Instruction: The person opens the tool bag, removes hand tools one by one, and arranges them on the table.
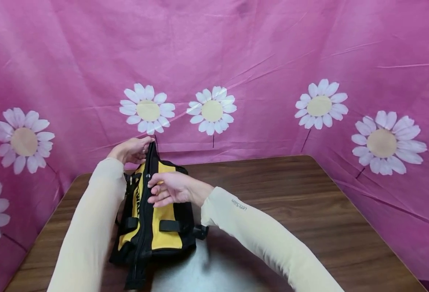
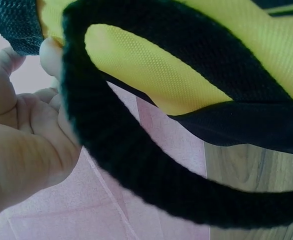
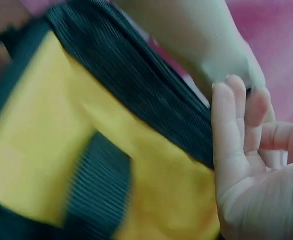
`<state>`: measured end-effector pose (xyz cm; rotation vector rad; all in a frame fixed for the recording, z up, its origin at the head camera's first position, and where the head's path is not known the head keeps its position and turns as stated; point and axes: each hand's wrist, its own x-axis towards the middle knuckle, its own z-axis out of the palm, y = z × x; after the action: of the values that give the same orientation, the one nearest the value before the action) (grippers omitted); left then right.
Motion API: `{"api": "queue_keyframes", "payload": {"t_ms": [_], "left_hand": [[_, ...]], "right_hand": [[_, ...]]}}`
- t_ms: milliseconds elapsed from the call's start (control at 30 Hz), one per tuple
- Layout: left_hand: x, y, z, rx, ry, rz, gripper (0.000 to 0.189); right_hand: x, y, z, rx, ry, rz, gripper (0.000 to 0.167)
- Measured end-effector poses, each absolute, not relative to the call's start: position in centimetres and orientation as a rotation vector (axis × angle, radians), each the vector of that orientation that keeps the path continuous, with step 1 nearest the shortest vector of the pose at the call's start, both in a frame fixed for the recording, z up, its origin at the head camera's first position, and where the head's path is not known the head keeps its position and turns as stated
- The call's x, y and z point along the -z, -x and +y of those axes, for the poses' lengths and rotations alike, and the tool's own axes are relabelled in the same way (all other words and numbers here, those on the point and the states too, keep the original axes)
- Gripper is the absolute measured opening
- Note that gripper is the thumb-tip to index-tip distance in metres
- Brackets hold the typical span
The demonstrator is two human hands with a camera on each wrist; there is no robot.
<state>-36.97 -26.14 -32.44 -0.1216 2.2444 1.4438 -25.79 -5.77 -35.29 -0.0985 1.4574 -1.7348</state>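
Note:
A yellow and black tool bag (image 1: pixel 167 235) lies lengthwise on the left part of the table, a black zipper (image 1: pixel 145 219) running along its top. At its far end, my left hand (image 1: pixel 134 150) pinches the black zipper end of the bag; in the left wrist view the thumb and a fingertip meet the black webbing (image 2: pixel 16 30). My right hand (image 1: pixel 172 188) is over the zipper's middle, fingers curled at a small zipper pull (image 1: pixel 148 175), mostly hidden by the fingertips. A black carry handle (image 2: pixel 136 170) loops out from the bag's left side.
The brown wooden table (image 1: pixel 272 202) extends to the right of the bag. A pink cloth (image 1: pixel 236 40) with white daisies hangs behind and at both sides. A black buckle strap (image 1: pixel 200 232) sticks out from the bag's right side.

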Motion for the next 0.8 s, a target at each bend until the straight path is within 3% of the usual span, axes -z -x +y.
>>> {"api": "queue_keyframes", "payload": {"t_ms": [233, 433, 733, 800], "left_hand": [[32.3, 36.6, -26.2, -1.484, 0.134, 2.214, 0.052], [31.1, 35.7, -26.0, -1.428, 0.167, 2.263, 0.042], [27.9, 29.9, -26.3, -1.19, -0.032, 2.352, 0.053], [27.9, 28.3, -26.7, -1.209, -0.036, 2.362, 0.064]], "right_hand": [[36.0, 22.7, -5.5, 1.711, 0.095, 1.4, 0.009], [36.5, 22.3, -5.3, 1.723, 0.155, 1.393, 0.011], [37.1, 22.8, -4.8, 1.714, 0.19, 1.389, 0.013], [37.1, 22.9, -4.7, 1.705, 0.219, 1.378, 0.013]]}}
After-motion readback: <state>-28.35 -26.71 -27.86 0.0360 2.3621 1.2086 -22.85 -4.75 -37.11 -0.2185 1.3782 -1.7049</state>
